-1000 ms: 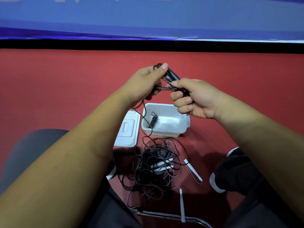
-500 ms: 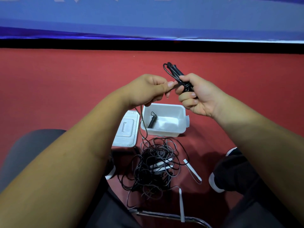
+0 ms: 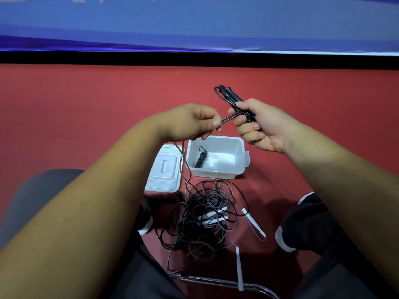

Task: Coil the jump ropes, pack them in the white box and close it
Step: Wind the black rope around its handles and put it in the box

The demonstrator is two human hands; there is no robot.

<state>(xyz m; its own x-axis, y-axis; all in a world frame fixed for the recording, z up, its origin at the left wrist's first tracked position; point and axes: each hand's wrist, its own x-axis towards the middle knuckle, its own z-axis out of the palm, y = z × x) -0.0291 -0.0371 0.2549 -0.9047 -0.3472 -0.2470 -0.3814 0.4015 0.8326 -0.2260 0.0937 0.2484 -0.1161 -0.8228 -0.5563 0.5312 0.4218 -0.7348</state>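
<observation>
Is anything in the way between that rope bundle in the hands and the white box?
Nothing visible blocks it. The box is open, its lid lying beside it, and only one coiled rope sits inside. The bundle in the right hand trails a cord through the left hand to the tangle on the floor.

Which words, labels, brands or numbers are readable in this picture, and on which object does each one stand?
None can be read.
Blue banner: pale letter shapes at the top edge, cut off, unreadable.
White box and lid: no print visible.
</observation>
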